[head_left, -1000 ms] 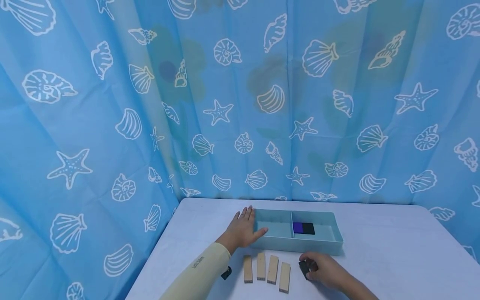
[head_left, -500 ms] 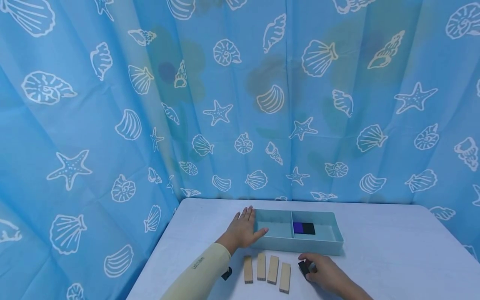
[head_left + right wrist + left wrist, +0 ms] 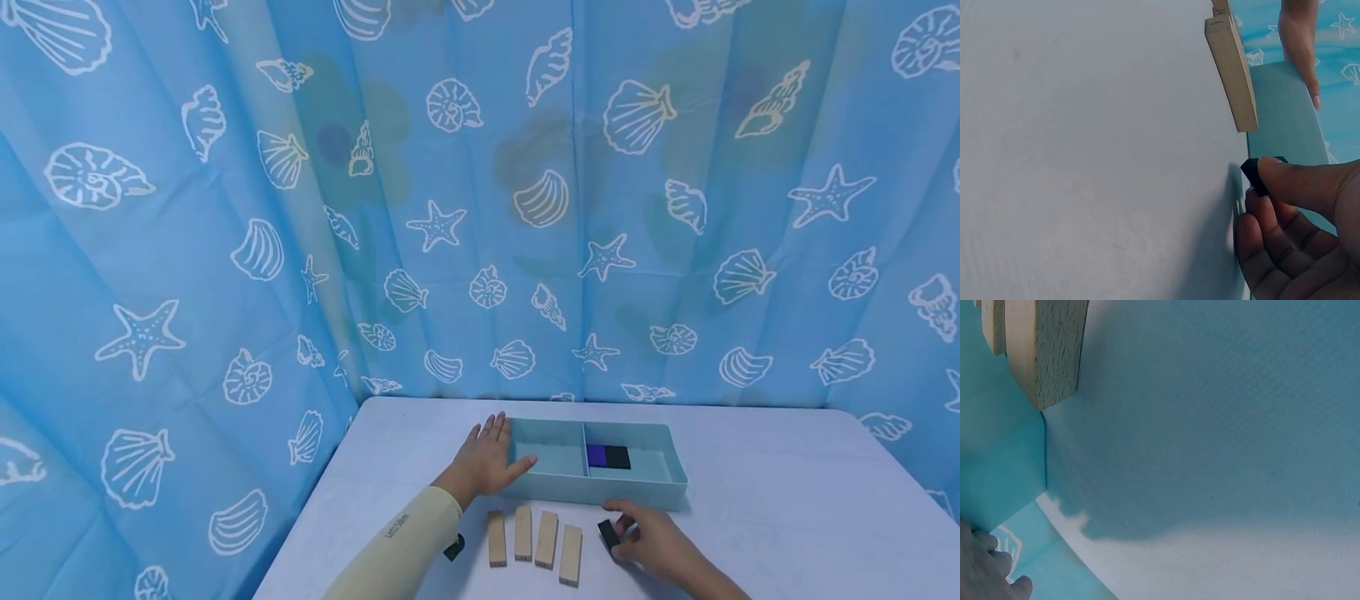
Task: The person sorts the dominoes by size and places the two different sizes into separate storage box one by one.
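In the head view my left hand rests at the left end of a light blue-green two-part tray, fingers straight and thumb reaching over the front rim. Only its fingertips show in the left wrist view. My right hand is in front of the tray's right half and pinches a small black block close over the table. In the right wrist view the thumb presses that block from above, the fingers behind it. A purple block and a black block lie side by side in the tray's right compartment.
Several light wooden blocks stand in a row between my arms, in front of the tray. A small black thing shows beside the left sleeve. A blue shell-print curtain hangs behind the white table.
The right index finger has shifted and lifted slightly off the black block, which remains in nearly the same place. My left hand and the tray have stayed still.
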Available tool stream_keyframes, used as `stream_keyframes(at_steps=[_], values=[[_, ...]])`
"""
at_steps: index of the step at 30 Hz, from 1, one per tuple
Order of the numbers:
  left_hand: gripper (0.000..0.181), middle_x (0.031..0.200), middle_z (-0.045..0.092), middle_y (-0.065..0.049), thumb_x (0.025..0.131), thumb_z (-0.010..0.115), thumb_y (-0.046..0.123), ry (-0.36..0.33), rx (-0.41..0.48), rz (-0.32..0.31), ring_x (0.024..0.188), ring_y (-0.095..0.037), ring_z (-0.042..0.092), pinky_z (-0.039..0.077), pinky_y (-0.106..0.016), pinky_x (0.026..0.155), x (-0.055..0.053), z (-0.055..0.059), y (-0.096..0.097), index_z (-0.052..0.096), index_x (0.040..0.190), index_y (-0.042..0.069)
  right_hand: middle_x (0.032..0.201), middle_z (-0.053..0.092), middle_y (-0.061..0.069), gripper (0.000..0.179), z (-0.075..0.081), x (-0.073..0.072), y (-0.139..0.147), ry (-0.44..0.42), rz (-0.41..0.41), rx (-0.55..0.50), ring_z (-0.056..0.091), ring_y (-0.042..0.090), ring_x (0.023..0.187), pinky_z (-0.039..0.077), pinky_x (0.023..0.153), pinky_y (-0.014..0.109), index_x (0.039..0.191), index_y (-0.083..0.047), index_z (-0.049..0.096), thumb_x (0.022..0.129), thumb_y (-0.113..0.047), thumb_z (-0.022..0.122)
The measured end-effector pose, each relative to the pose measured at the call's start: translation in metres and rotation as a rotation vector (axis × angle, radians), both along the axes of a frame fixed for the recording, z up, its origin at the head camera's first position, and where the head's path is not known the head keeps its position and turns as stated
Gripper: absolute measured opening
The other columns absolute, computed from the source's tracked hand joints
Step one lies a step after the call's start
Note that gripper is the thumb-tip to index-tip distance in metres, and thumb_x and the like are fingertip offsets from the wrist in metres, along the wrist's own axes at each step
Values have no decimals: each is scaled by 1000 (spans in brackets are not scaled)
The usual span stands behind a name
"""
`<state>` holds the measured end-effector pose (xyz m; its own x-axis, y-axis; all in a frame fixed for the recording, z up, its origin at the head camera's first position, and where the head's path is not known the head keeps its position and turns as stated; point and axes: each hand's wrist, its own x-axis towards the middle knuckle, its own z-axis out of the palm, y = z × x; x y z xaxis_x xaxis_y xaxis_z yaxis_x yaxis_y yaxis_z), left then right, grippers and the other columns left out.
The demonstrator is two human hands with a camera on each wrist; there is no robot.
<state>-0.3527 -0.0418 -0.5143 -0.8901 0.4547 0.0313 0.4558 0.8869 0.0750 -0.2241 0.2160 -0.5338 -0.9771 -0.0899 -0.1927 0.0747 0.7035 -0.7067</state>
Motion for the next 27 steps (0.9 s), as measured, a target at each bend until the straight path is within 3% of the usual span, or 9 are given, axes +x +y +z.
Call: stream_keyframes(at_steps=[10, 27], values=[[93, 160, 20, -12, 93, 30, 72, 8, 4, -3, 146, -28, 17, 18, -48, 115, 0, -2, -1, 22, 154, 3, 88, 57, 2, 59, 7, -2, 9, 29, -39, -72, 59, 16, 75, 53, 61, 33, 131, -1, 57, 75, 4, 76], [93, 160, 20, -11, 92, 30, 73, -1, 0, 1, 146, -27, 17, 18, -48, 115, -1, -1, -1, 22, 154, 4, 93, 60, 2, 55, 31, -14, 23, 100, -51, -59, 61, 16, 79, 55, 63, 32, 130, -2, 58, 78, 0, 77]])
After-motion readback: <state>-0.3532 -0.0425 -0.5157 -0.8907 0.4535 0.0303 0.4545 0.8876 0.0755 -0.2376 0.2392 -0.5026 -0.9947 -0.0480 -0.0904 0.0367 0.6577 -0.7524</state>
